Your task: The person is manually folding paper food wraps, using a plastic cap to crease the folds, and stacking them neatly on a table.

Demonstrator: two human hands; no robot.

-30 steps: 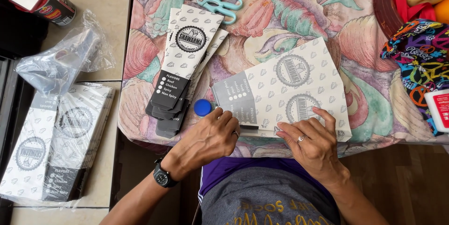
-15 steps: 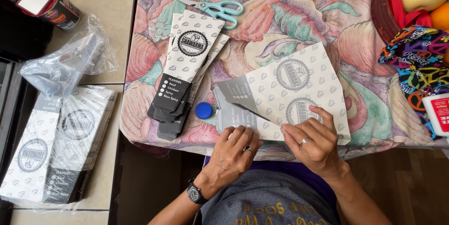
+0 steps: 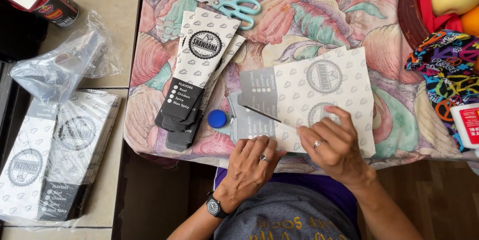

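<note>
A stack of white-and-black patterned paper sleeves (image 3: 197, 78) fans on the floral counter (image 3: 309, 15), a blue cap (image 3: 217, 118) beside it. The left hand (image 3: 252, 165) and right hand (image 3: 337, 148) press fingers flat, neither grip closed, on an unfolded white sleeve (image 3: 319, 98) with round emblems at the near edge.

it looked like a home, with packaging work done at a household table: a floral tablecloth (image 3: 309, 15) covered the table, a basket (image 3: 410, 8) of fruit sat at one corner, teal scissors (image 3: 234, 6) lay nearby, and stacks of printed paper sleeves (image 3: 47, 155) rested on the tiled floor (image 3: 107, 0).
</note>
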